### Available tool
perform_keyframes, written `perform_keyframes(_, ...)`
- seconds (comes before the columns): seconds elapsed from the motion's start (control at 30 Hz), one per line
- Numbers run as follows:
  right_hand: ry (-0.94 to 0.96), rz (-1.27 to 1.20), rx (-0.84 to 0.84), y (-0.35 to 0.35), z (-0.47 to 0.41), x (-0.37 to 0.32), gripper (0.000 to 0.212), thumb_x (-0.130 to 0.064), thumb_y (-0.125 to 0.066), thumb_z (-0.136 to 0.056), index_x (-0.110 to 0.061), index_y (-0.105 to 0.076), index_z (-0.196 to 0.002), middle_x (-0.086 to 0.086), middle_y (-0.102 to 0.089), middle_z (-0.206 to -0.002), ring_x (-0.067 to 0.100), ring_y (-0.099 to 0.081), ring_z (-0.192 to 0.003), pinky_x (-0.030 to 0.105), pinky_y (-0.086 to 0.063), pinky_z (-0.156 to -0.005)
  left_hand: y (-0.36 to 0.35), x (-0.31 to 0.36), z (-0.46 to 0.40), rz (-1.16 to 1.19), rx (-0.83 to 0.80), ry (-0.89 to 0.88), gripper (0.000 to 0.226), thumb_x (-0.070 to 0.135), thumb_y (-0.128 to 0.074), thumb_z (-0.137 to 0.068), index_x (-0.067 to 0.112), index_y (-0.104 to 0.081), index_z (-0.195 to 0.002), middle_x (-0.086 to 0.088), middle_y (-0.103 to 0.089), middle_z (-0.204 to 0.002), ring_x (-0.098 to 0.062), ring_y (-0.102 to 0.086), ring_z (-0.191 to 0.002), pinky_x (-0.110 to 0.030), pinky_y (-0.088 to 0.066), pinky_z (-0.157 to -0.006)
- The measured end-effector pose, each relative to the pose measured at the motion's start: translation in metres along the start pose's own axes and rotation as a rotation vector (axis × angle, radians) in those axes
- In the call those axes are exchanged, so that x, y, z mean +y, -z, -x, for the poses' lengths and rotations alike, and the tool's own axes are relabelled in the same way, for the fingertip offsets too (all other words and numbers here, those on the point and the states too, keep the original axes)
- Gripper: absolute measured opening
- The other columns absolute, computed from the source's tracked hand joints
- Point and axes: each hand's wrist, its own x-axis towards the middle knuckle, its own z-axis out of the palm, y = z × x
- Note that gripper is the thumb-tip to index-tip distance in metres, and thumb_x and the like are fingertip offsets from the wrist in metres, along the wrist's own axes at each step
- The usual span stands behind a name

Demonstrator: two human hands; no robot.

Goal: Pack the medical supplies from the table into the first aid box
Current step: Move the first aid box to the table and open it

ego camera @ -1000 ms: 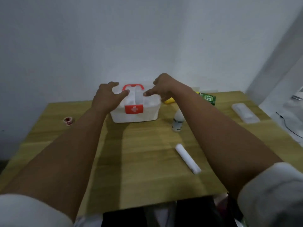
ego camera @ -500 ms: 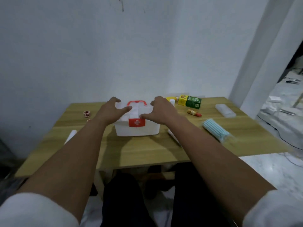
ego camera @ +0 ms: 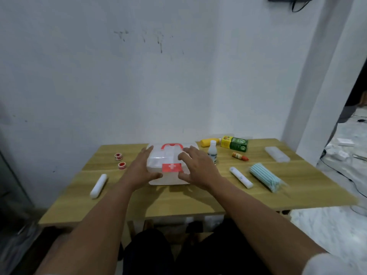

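Observation:
The white first aid box (ego camera: 172, 155), closed, with a red handle and a red cross label, stands mid-table. My left hand (ego camera: 140, 169) lies against its left side and my right hand (ego camera: 196, 167) over its right front, fingers spread on both. Around it lie two red tape rolls (ego camera: 119, 160), a white bandage roll (ego camera: 98, 185) on the left and another bandage roll (ego camera: 240, 177) on the right. A pack of blue face masks (ego camera: 265, 177), a white bottle (ego camera: 212, 152), a yellow tube (ego camera: 208, 142), a green and yellow carton (ego camera: 235, 143), a small orange tube (ego camera: 240, 156) and a clear plastic case (ego camera: 277, 154) are there too.
The wooden table (ego camera: 178, 203) stands against a white wall, with my dark-trousered legs below its front edge. A white pillar and a marble floor lie to the right.
The view has pulled back and up, so more of the table and supplies shows. My hands have slid from the box lid down to its sides and front.

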Motion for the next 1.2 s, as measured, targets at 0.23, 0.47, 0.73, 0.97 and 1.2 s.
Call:
perform_keyframes(0.23,0.018,-0.173,0.148,-0.006,-0.008,0.010,0.015,-0.026,-0.057,-0.095,-0.014,-0.062,-0.100,0.005,-0.067,-0.106,0.027,-0.062,-0.094,0.046,-0.053,-0.073,-0.013,0.003,0.008,0.109,0.072,0.075,0.133,0.020,-0.086,-0.072,0.037,0.019,-0.152,0.001,-0.044,-0.151,-0.023,-0.048,-0.133,-0.036,-0.044,-0.100)
perform_keyframes(0.47,-0.240,-0.500,0.067,0.025,-0.063,0.030,0.013,-0.030,-0.059,-0.098,-0.017,-0.062,-0.104,-0.004,-0.069,-0.101,0.021,-0.062,-0.094,0.036,-0.047,-0.079,-0.015,0.002,-0.008,0.175,0.024,0.158,0.137,0.041,-0.089,-0.064,0.031,0.012,-0.155,0.003,-0.042,-0.152,-0.025,-0.045,-0.135,-0.038,-0.041,-0.102)
perform_keyframes(0.73,-0.637,-0.460,0.077,0.018,-0.155,0.081,0.047,-0.056,-0.055,-0.097,-0.012,-0.069,-0.093,0.001,-0.070,-0.094,0.021,-0.061,-0.087,0.031,-0.042,-0.072,-0.020,-0.003,-0.027,0.076,0.087,0.158,0.109,0.083,-0.072,-0.049,0.037,-0.041,-0.143,0.008,-0.060,-0.135,-0.019,-0.056,-0.119,-0.040,-0.055,-0.087)
perform_keyframes(0.97,-0.776,-0.750,0.019,-0.012,-0.176,0.107,0.066,-0.067,-0.043,-0.097,-0.010,-0.063,-0.123,0.007,-0.067,-0.125,0.026,-0.061,-0.118,0.038,-0.048,-0.098,-0.026,0.007,-0.049,0.078,0.089,0.216,0.133,0.077,-0.077,-0.051,0.028,-0.011,-0.156,0.003,-0.035,-0.157,-0.027,-0.040,-0.138,-0.048,-0.043,-0.101)
perform_keyframes(1.2,-0.929,-0.675,-0.026,-0.018,-0.187,0.137,0.086,-0.083,-0.037,-0.087,-0.003,-0.067,-0.088,0.009,-0.075,-0.078,0.030,-0.076,-0.067,0.046,-0.065,-0.065,-0.019,-0.003,-0.050,0.170,0.040,0.125,0.090,0.070,-0.077,-0.059,0.052,-0.038,-0.138,0.015,-0.057,-0.129,-0.017,-0.055,-0.115,-0.043,-0.054,-0.090)
